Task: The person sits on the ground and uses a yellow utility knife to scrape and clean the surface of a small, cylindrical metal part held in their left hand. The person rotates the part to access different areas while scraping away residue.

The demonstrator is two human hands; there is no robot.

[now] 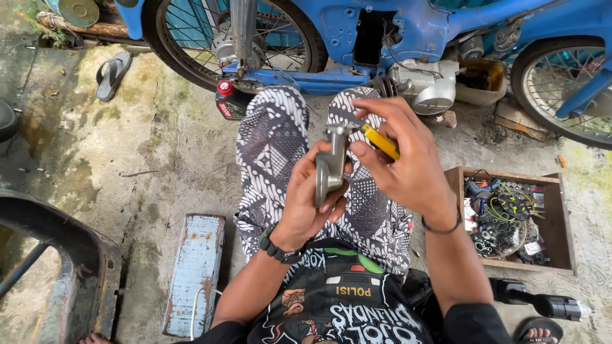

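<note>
Black printed T-shirt (344, 306) fills the bottom edge, nearest the lens; person sits low, knees up in black-and-white patterned trousers (274, 146). Left hand (306, 204) is clenched round a grey cast-metal engine part with a flat round flange (330, 169), held upright above the lap. Right hand (401, 159) grasps a yellow-handled tool (381, 141), fingers pinched on the handle, its working end pointing at the top of the metal part; the tip is hidden, so contact cannot be told.

Progress, as a judgement: the part is already off the machine and in hand, being worked on at its top end; nothing shows it finished or refitted, so cleaning or adjusting and remounting look left.

Outward: blue motorcycle (408, 38) stands just beyond the knees, its side open and silver engine (427, 83) exposed. Black oil bottle with a red cap (228, 100) stands by the rear wheel. Wooden box of small parts and wires (510, 216) sits on the concrete floor (146, 159) to the right. Worn blue plank (194, 274) lies to the left.
</note>
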